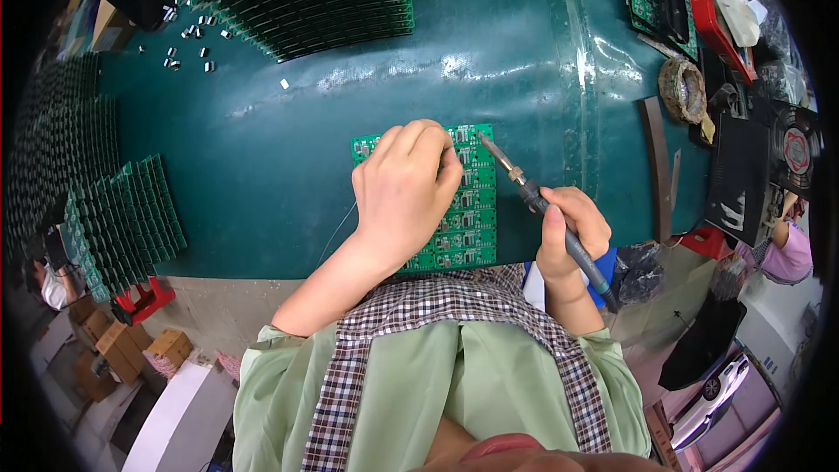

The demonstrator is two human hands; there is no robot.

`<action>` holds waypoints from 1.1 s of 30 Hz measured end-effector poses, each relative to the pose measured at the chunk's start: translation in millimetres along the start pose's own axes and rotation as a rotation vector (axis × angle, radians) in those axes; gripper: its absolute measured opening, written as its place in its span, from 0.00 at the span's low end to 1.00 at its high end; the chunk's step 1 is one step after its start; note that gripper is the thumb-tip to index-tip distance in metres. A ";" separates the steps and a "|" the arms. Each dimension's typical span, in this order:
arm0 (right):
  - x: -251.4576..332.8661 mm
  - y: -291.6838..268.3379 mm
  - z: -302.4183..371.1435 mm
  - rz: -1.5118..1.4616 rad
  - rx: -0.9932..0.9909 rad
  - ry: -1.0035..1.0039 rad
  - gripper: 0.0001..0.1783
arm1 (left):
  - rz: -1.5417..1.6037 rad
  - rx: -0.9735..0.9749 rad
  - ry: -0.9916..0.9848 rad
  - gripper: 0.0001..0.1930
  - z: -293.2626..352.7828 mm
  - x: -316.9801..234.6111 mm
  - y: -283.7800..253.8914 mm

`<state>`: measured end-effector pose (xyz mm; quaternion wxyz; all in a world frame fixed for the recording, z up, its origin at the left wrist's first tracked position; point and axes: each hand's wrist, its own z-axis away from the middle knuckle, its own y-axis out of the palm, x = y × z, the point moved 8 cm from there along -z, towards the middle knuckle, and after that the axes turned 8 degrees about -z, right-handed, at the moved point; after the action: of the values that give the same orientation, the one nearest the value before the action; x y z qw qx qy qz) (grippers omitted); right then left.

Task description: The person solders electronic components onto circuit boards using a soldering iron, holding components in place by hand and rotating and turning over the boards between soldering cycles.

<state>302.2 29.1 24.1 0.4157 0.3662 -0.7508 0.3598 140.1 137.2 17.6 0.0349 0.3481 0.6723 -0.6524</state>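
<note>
A green panel of circuit boards [472, 218] lies flat on the table in front of me, its rows carrying small parts. My right hand [572, 232] grips a soldering iron [530, 193] by its dark handle; the metal tip reaches the panel's far right corner, though contact cannot be made out. Over the panel's left and middle part rests my left hand [402, 179], fingers curled and pinched together near the far edge. What they pinch is hidden. A thin wire [339, 232] trails out from under that hand toward the table's near edge.
Tall stacked green circuit panels [332, 0] stand at the far left, with more stacks [131, 218] at left. Small metal parts [199, 26] lie scattered nearby. On the right are a tape roll [682, 90], a dark curved bar [655, 166], a red tray [712, 17] and a fan [793, 147].
</note>
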 end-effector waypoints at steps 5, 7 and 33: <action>-1.0 6.4 0.7 0.024 0.036 0.036 0.06 | -0.009 -0.005 0.004 0.07 0.8 -0.9 -0.4; -0.3 8.6 -1.5 0.026 0.040 0.020 0.06 | -0.014 -0.012 0.008 0.07 0.4 -1.0 0.0; 16.7 13.4 -0.6 0.089 0.155 -0.078 0.08 | 0.021 0.035 0.095 0.04 1.3 -3.4 -0.1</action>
<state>284.5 31.7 36.0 0.3400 0.3772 -0.7518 0.4206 142.1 134.6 19.1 0.0037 0.3863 0.6582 -0.6462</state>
